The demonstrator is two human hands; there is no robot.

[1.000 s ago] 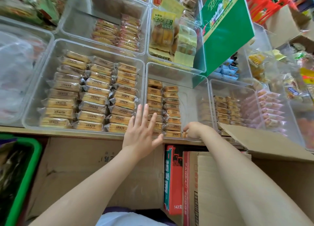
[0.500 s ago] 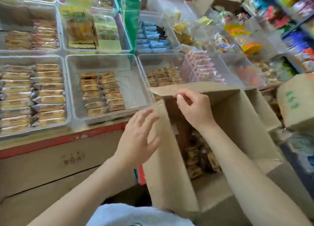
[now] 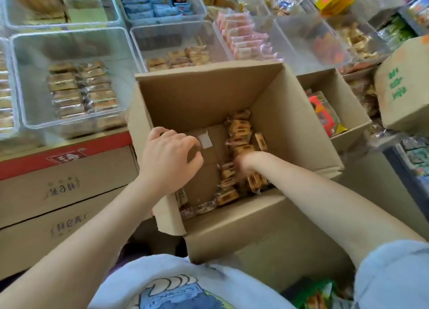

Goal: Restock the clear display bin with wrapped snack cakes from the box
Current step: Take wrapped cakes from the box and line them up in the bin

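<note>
An open cardboard box (image 3: 202,95) stands in front of me. Wrapped snack cakes (image 3: 240,132) lie in a loose pile along its bottom right. My right hand (image 3: 246,163) is sunk into that pile, fingers curled down around some cakes and partly hidden by wrappers. My left hand (image 3: 169,160) hovers just inside the box's left wall, fingers loosely curled, holding nothing. The clear display bin (image 3: 116,51) sits on the shelf to the left, with two short rows of the same cakes (image 3: 81,90) in it.
A second clear bin (image 3: 148,37) behind the box holds similar cakes; pink packs (image 3: 243,39) and blue packs (image 3: 157,4) fill others. Another open box (image 3: 334,85) of red-orange packs stands right, beside a green-printed carton (image 3: 404,85). Stacked cartons (image 3: 65,188) sit under the red shelf edge (image 3: 27,167).
My view has swung from the bins down to the box. My right hand left the flap and went down into the cakes. My left hand moved over the left wall.
</note>
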